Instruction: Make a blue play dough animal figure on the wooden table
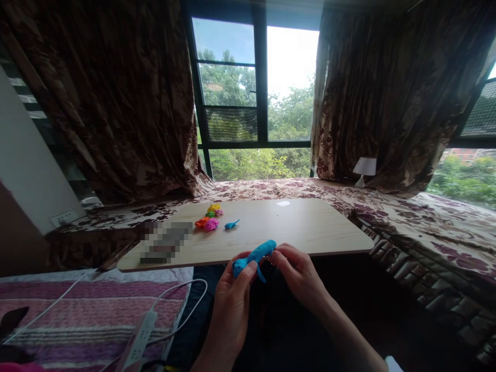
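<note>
A blue modelling clay figure (262, 251) with a long rounded body and a thin strip hanging down is held just off the table's near edge. My left hand (237, 281) grips its lower left end, thumb on top. The fingers of my right hand (293, 266) are pinched at its right end; whether they hold a separate bit of clay is hidden. On the table lies a small blue clay piece (231, 225) with a thin tail. Left of it sit lumps of pink clay (211, 224), orange clay (201, 222), green clay (210, 214) and yellow clay (214, 207).
The pale wooden table (302, 227) spans the middle. A blurred flat object (166, 243) lies at its left. A power strip (139, 336) with white cables rests on the striped bedding (89, 310). A small lamp (365, 168) stands on the floral-covered ledge by the window.
</note>
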